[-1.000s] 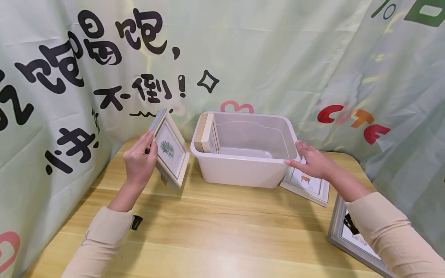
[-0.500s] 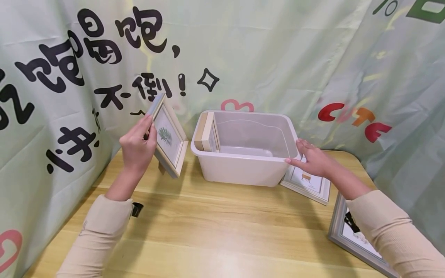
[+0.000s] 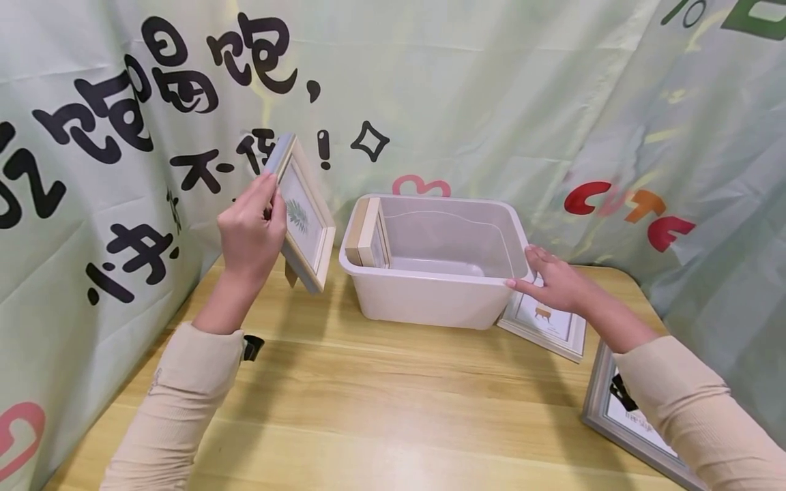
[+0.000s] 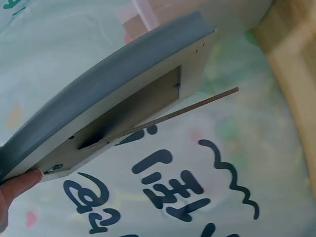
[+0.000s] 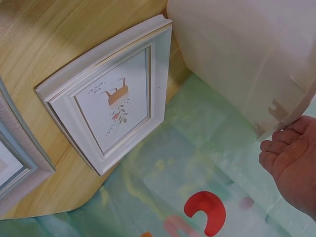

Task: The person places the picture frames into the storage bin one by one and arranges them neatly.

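My left hand (image 3: pixel 252 221) pinches a picture frame (image 3: pixel 310 228) with a green leaf print by its near side, tilted above the table left of a pale plastic bin (image 3: pixel 430 300). In the left wrist view the frame's grey edge (image 4: pixel 103 81), its back and a stand leg (image 4: pixel 197 105) jutting out are visible, with a fingertip on the near corner. My right hand (image 3: pixel 559 283) holds the bin's right rim, thumb on the front corner; the right wrist view shows its fingers (image 5: pixel 291 133) curled at the rim. Two light wooden frames (image 3: pixel 370 235) stand upright at the bin's left end.
A white frame (image 3: pixel 540 334) with a small orange-brown picture lies right of the bin, partly under my right hand. Nearer, a grey frame (image 3: pixel 604 402) lies beneath the right sleeve. A printed curtain (image 3: pixel 454 102) hangs behind the wooden table (image 3: pixel 393 395).
The leaf-print frame has risen from near the tabletop, lifted by my left hand, and moved slightly right in the last half second. My right hand and the bin have stayed in place.
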### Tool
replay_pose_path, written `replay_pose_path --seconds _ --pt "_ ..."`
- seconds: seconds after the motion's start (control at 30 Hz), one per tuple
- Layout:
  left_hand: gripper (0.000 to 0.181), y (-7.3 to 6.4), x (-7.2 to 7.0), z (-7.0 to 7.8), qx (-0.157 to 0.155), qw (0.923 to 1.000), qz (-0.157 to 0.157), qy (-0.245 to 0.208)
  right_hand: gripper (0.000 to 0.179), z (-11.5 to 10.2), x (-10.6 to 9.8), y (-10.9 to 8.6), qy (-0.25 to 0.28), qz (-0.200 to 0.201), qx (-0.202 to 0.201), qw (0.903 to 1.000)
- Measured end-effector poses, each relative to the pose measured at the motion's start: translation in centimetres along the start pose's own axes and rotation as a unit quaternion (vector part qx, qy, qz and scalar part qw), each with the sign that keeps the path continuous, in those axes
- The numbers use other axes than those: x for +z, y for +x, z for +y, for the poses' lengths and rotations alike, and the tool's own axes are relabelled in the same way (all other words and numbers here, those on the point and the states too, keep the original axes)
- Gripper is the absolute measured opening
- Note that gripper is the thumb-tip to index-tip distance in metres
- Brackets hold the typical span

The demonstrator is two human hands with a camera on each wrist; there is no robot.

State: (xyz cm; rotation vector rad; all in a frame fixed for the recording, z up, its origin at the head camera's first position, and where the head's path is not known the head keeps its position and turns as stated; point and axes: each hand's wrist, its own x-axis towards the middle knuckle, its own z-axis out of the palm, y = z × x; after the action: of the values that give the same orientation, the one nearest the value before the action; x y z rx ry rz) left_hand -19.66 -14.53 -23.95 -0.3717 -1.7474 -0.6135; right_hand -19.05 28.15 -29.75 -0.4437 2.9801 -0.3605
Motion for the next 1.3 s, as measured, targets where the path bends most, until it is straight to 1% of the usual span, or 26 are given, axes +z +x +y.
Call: replay_pose_path --seconds 0.2,0.53,0.67,0.83,1.1,1.3 --pt "0.019 1.4 0.1 0.8 0.007 1.0 0.0 -0.006 0.088 0.0 0.0 0.2 -0.002 0.0 0.002 1.0" --pt "0.02 3.5 0.8 2.4 0.012 0.9996 0.017 -0.021 0.088 0.1 -0.3 0.0 0.001 0.001 0.003 1.0" --pt "0.021 4.5 1.0 3.3 0.006 0.9995 0.02 -0.024 0.089 0.1 -0.3 0.0 -0.001 0.0 0.003 1.0" --pt "0.022 5.6 1.7 4.7 -0.004 0.999 0.022 -0.04 0.087 0.3 -0.4 -0.1 -0.003 0.007 -0.002 1.0" --pt "0.023 6.2 2.8 6.4 -0.003 0.9981 0.027 -0.055 0.086 0.2 -0.4 -0.1 -0.001 0.007 -0.01 0.9999" --pt "0.023 6.0 3.7 7.4 -0.01 0.9973 0.025 -0.068 0.086 0.1 0.0 0.1 0.006 0.004 -0.008 0.9999"
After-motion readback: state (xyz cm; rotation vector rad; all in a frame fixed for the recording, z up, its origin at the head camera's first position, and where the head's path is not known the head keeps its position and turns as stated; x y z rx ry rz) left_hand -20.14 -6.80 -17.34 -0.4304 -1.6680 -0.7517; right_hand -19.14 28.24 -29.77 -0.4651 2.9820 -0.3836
